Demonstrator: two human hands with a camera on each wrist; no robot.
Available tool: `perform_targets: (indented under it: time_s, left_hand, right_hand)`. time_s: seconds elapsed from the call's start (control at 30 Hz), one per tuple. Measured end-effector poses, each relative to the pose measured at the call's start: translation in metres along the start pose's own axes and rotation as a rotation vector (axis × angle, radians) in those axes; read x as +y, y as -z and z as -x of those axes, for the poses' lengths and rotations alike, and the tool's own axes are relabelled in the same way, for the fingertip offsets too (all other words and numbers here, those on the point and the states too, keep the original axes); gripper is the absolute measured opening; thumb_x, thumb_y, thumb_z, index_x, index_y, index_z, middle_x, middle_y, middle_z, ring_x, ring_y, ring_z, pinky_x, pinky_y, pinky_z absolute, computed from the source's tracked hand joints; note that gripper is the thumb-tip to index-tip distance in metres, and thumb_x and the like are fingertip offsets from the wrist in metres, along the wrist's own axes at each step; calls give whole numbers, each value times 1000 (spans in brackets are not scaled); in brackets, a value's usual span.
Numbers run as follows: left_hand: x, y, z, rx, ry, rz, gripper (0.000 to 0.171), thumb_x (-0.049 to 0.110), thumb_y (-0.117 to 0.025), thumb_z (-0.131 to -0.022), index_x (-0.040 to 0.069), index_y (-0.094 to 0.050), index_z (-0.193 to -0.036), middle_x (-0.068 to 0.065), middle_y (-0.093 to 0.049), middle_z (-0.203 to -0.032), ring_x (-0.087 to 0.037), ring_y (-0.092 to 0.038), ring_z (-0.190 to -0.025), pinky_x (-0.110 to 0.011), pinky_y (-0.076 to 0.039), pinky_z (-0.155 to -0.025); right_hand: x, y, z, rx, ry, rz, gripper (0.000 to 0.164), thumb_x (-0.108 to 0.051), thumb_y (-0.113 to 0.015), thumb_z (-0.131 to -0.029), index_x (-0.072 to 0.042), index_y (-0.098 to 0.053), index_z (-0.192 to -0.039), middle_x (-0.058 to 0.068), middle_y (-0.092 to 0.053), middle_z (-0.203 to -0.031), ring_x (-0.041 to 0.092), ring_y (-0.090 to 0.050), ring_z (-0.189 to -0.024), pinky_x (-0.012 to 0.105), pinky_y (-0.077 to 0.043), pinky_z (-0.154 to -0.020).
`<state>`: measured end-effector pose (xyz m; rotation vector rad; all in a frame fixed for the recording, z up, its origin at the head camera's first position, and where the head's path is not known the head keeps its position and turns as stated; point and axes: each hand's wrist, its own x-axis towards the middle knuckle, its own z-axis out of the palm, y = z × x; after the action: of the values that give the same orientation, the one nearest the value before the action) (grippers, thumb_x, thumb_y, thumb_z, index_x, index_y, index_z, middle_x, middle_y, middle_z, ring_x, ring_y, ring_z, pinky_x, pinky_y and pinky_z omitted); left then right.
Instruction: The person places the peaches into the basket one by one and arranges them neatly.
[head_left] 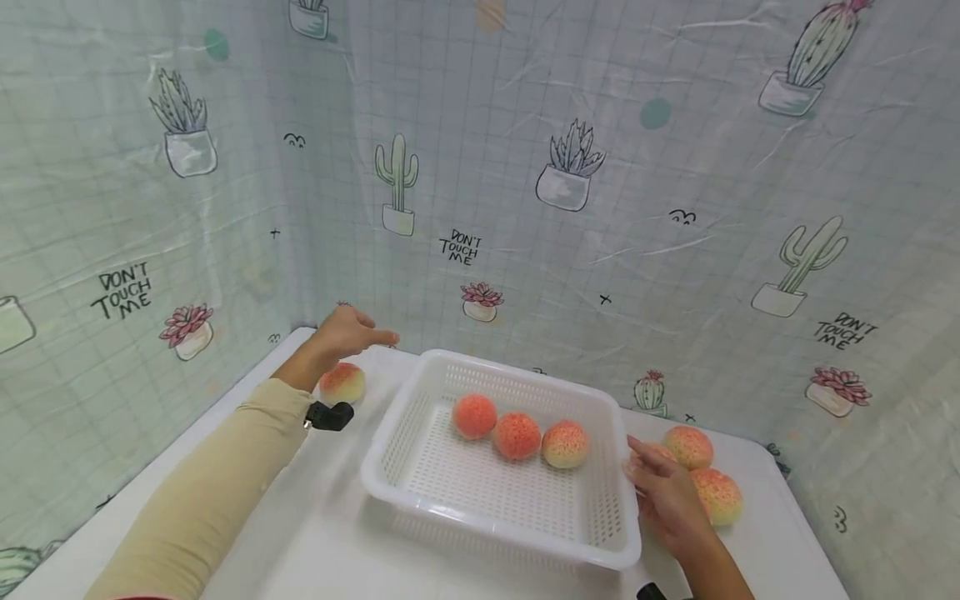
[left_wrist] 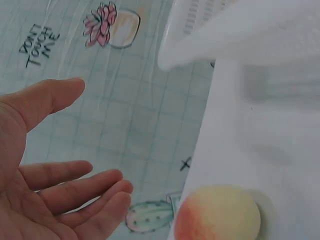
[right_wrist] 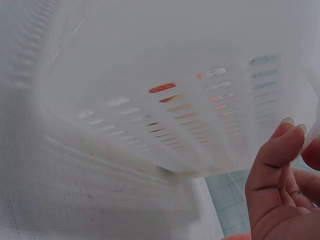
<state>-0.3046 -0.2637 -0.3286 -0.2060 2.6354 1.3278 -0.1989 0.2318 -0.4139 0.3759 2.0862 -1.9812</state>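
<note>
A beige sleeve (head_left: 202, 492), cut off below, beside a basket (head_left: 480, 496) holding three peaches (head_left: 517, 436)
The left hand (head_left: 347, 332) is open and empty, thumb and fingers apart, left of the basket; its wrist hides part of a lone peach (head_left: 345, 384) on the table (head_left: 315, 533), and the left wrist view crops that peach at the bottom. The right hand (head_left: 666, 497) pinches the basket's right rim, fingers curled, though its thumb is mostly cut off in the right wrist view. Beyond that hand sit three more peaches (head_left: 717, 497), one largely hidden by its fingers. Through the basket's slots only orange slivers show. Whether the basket's base touches the table is hard to make out; a black wrist piece (head_left: 651, 592) is cropped low right
</note>
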Motion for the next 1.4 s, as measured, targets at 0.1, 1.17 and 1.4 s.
perform_targets:
  time_s: [0.1, 1.17, 1.4]
  left_hand:
    - [-24, 11, -3, 58, 41, -25, 69, 39, -76, -92, -12, -57, -134, -29, -56, -140, -47, -51, -136, -58, -47, -113]
    - [-122, 1, -28, -13, -87, -258, 89, 43, -85, -82, -6, -51, -147, -27, -60, -142, -38, -58, -123, -56, -48, -108]
    - [-122, 1, -19, 19, -162, -253, 88, 43, -88, -80, -4, -55, -145, -24, -65, -136, -33, -62, -116, -49, -53, -100]
  right_hand:
    - [-1, 0, 1, -10, 0, 5, 60, -14, -54, -108, -16, -31, -164, 10, -33, -168, -4, -64, -109, 24, -58, -98]
    - [-3, 2, 1, -30, -2, -42, 60, -12, -52, -109, -14, -30, -164, -24, -62, -123, -2, -63, -112, 23, -57, -99]
    - [-2, 2, 0, -23, -20, -40, 60, -13, -54, -108, -15, -31, -164, -21, -62, -126, -2, -64, -111, 23, -58, -99]
